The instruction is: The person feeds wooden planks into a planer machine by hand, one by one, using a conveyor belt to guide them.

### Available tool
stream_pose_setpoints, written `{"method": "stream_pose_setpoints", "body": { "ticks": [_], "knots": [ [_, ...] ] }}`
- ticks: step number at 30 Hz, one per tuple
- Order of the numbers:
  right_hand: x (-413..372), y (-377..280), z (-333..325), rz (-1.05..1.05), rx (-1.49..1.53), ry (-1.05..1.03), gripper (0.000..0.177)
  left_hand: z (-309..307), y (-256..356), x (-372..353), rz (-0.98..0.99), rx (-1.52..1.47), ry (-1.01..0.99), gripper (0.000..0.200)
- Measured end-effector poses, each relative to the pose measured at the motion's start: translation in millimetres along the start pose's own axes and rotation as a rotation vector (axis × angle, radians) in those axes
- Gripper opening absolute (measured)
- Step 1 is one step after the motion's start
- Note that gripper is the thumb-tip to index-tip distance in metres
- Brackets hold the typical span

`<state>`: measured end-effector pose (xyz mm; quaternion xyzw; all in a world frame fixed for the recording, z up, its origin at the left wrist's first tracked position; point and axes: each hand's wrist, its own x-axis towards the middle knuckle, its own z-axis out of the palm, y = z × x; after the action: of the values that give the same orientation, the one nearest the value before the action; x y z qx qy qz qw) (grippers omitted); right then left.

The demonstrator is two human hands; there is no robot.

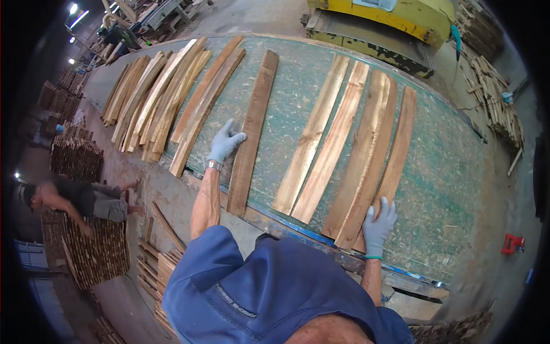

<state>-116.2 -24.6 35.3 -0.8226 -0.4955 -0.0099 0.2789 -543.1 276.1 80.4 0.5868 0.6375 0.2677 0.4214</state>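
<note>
My left hand, in a grey glove, lies with its fingers apart along the left edge of a dark brown wooden board. The thumb side touches that board. My right hand, gloved too, rests at the near end of the rightmost narrow board, with thumb and fingers spread. Left of it, close together, lie a wide board with a pale streak, a reddish board and a light brown board. All lie lengthwise across the worn green table.
Several boards lie grouped at the table's left end. A yellow machine stands beyond the far edge. Stacked wood and another person are at the left. A red tool lies on the floor at the right.
</note>
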Motion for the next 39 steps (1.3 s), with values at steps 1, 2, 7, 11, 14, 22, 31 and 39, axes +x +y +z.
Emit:
{"method": "stream_pose_setpoints", "body": {
  "ticks": [1,2,7,11,14,22,31,39],
  "knots": [
    [2.1,-3.9,-1.0,0.002,-0.001,-0.001,0.049,13.3,-14.7,9.4,0.076,0.070,0.083,0.079],
    [2.4,-10.9,-3.7,0.009,-0.045,0.000,0.052,28.5,-41.3,23.3,0.151,0.144,0.169,0.079],
    [-0.8,-8.9,10.7,-0.078,-0.069,-0.032,0.055,81.0,1.9,12.5,0.002,0.677,0.472,0.066],
    [8.1,-41.7,29.3,-0.107,-0.010,-0.012,0.056,146.0,15.2,18.5,0.115,0.563,0.447,0.061],
    [28.4,-44.4,55.6,-0.164,0.030,0.066,0.058,174.2,53.5,14.8,0.208,0.545,0.272,0.061],
    [22.6,-68.1,5.0,-0.027,-0.012,-0.028,0.068,124.6,72.9,-75.7,0.589,0.787,0.088,0.077],
    [40.4,-78.8,-15.6,0.309,0.575,-0.239,0.055,169.4,40.5,-161.3,0.632,0.818,-0.109,0.076],
    [32.5,-2.0,-87.7,0.140,0.134,-0.102,0.056,112.9,43.3,-179.6,0.711,0.977,-0.237,0.094]
  ]
}}
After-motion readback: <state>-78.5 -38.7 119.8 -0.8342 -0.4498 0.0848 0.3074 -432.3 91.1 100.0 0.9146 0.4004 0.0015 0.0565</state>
